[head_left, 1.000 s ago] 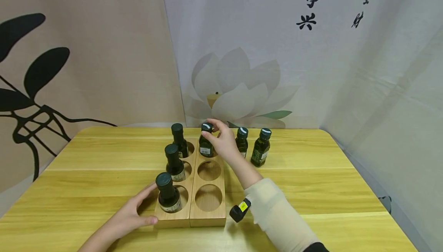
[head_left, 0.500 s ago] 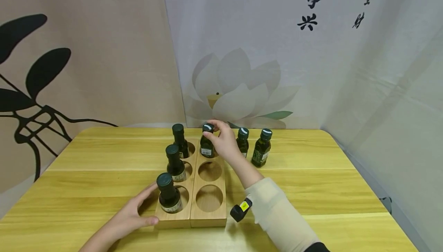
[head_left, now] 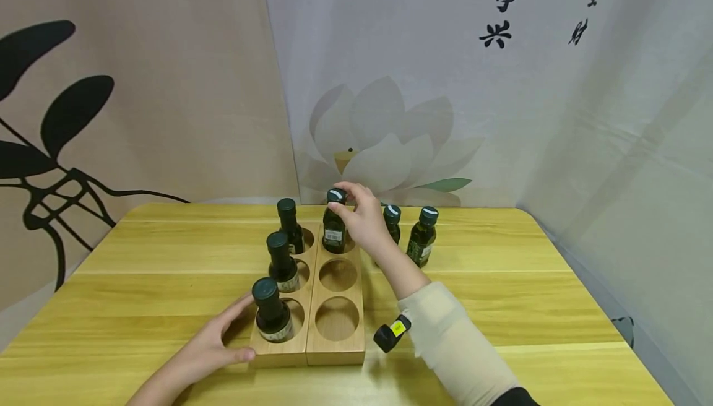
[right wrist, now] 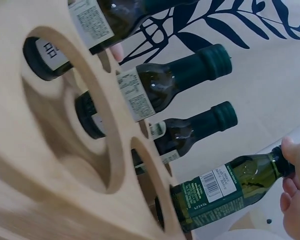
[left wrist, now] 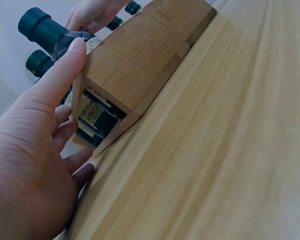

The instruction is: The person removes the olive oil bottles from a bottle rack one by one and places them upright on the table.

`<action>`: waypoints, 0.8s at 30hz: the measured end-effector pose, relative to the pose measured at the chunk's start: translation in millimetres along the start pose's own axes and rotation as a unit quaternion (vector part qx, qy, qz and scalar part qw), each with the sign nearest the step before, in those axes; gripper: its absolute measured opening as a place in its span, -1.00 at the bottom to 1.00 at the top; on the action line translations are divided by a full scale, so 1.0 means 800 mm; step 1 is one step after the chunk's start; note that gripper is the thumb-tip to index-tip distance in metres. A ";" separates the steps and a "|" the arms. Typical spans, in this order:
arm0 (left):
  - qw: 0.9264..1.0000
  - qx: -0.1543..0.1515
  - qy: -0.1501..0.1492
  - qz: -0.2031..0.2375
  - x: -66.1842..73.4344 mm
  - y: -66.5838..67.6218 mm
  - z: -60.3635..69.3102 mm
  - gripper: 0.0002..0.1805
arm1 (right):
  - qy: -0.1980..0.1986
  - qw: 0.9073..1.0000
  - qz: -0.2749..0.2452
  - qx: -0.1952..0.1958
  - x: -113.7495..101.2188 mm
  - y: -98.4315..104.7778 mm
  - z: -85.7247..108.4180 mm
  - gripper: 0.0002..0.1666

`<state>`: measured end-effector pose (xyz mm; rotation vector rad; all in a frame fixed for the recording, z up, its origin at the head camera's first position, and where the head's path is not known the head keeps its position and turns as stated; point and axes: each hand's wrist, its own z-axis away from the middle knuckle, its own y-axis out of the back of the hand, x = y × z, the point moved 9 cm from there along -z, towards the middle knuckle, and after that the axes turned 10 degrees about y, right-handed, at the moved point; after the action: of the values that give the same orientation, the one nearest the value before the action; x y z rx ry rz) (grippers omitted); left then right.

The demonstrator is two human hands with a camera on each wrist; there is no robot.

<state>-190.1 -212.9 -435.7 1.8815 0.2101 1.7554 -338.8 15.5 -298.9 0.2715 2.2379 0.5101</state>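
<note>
My right hand (head_left: pixel 364 220) pinches the neck of a small dark green glass bottle (head_left: pixel 333 233), just under its cap. The bottle's base is inside the far hole of the right wooden bottle rack (head_left: pixel 335 351); a barcode label (right wrist: pixel 217 185) shows in the right wrist view. Two holes in that rack hold nothing. The left wooden bottle rack (head_left: pixel 276 359) holds three long-capped bottles, the nearest bottle (head_left: pixel 273 316) close to my left hand (head_left: pixel 208 347). That hand's thumb (left wrist: pixel 65 67) touches the rack's near left corner, its other fingers loosely bent along the left side.
Two more green bottles, a left one (head_left: pixel 392 223) and a right one (head_left: pixel 422 236), stand on the wooden table (head_left: pixel 501 307) right of the racks. A printed cloth backdrop (head_left: pixel 223 84) rises behind the table. A black wrist device (head_left: pixel 392 333) hangs by the right sleeve.
Over the last half second, my right hand and the bottle it pinches have risen slightly. My left hand, the racks and the other bottles stay where they were.
</note>
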 end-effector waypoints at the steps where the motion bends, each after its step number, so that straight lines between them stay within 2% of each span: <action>1: 1.000 0.000 0.000 0.001 0.000 0.000 0.000 -0.01 | 0.002 1.000 -0.001 0.001 -0.002 0.001 -0.001 -0.61; 13: 1.000 0.000 -0.006 -0.002 0.000 0.000 -0.001 -0.02 | 0.025 0.999 -0.019 0.015 -0.026 0.025 -0.008 -0.62; 24: 1.000 0.000 0.001 -0.002 -0.001 0.000 -0.001 -0.01 | 0.059 0.998 -0.021 0.031 -0.054 0.061 -0.020 -0.64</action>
<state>-191.0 -212.8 -436.6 1.8771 0.2149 1.7546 -321.7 39.7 -238.6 0.2305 2.3724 0.4459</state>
